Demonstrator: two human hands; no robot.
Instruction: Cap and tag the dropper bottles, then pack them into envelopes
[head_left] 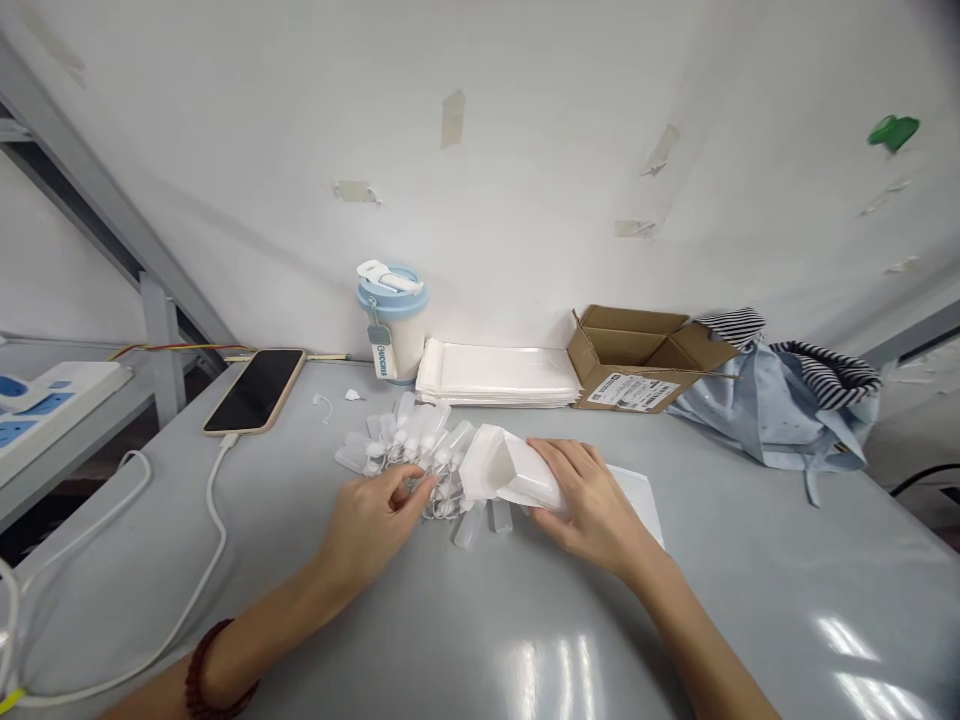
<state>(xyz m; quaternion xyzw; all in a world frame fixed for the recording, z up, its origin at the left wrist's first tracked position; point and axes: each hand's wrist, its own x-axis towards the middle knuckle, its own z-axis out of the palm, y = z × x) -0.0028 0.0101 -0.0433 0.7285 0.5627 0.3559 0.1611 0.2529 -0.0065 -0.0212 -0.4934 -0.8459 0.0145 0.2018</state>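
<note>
A heap of small translucent plastic tubes with thin white cords lies on the grey table. My left hand is at the near left side of this heap, thumb and forefinger curled close together among the cords. Whatever they pinch is too small to make out. My right hand grips a white mailing envelope, its mouth spread open toward the heap on the left. The envelope's far end shows behind my right wrist. Two tubes lie loose just below the open mouth.
Behind the heap stand a blue-lidded cup, a stack of white envelopes and an open cardboard box. A light blue cloth bag sits to the right. At left, a phone has a white cable attached.
</note>
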